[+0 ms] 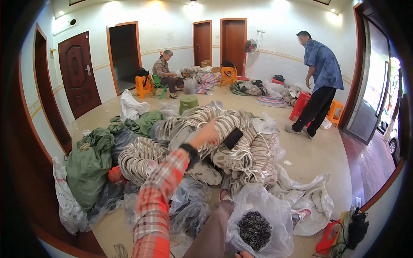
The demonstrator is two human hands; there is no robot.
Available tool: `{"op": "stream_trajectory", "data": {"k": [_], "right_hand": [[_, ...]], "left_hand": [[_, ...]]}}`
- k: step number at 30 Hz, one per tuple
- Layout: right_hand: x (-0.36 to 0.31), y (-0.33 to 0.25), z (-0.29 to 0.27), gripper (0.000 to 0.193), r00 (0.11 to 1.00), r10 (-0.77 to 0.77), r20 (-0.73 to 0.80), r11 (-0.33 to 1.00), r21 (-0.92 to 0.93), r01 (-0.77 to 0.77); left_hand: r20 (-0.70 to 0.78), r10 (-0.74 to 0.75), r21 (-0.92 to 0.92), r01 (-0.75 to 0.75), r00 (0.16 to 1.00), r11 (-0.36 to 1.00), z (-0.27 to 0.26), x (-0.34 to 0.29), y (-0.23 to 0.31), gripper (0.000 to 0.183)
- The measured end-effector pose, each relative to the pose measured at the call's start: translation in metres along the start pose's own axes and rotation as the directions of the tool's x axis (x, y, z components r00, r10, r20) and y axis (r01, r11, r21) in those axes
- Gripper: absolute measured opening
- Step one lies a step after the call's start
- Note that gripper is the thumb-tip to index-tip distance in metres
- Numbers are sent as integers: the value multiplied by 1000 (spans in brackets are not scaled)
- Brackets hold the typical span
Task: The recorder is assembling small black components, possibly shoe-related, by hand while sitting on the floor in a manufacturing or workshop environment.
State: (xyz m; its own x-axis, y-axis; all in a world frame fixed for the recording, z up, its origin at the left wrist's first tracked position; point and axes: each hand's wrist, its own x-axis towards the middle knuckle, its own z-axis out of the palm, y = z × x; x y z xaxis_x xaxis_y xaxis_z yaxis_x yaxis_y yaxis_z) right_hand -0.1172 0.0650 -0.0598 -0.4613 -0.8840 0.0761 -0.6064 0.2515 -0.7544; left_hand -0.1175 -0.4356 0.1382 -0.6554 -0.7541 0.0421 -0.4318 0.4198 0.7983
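Note:
My left hand [208, 135], in a red plaid sleeve with a black wristband, reaches over a heap of nested beige-and-white shoe uppers [258, 159]. Its fingers are blurred against the uppers, so their grip cannot be made out. Just right of it, a black phone-like slab [232, 138] lies on the heap. At the lower edge only the fingertips of my right hand [244, 255] show, curled together around something dark and too small to name. Beside them, a clear plastic bag [279, 215] stands open, holding many small dark pieces [254, 231].
Green sacks [88, 161] and plastic bags crowd the left. A white sack [312, 202] lies at right. Farther back are a green stool [188, 102], a seated person [163, 71] and a standing person [322, 69] near red stools [301, 105]. A sliding door stands right.

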Motion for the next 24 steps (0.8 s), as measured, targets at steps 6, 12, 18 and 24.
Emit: {"op": "stream_trajectory", "data": {"k": [6,12,18,24], "right_hand": [[-10,15,10,24,978,-195,-77,965,-196,177],[-7,6,3,25,959,-269,90,917,-281,284],[-7,17,9,28,986,-103,134,976,-178,126],[-7,30,15,22,984,-141,112,978,-141,156]], "left_hand": [[369,-45,-9,52,928,999,58,-86,-3,72],[-244,-55,-222,0,968,975,-49,4,34,64],[-276,-111,-212,53,955,976,-76,9,54,69],[34,23,149,-28,999,988,1,-18,0,31]]}}
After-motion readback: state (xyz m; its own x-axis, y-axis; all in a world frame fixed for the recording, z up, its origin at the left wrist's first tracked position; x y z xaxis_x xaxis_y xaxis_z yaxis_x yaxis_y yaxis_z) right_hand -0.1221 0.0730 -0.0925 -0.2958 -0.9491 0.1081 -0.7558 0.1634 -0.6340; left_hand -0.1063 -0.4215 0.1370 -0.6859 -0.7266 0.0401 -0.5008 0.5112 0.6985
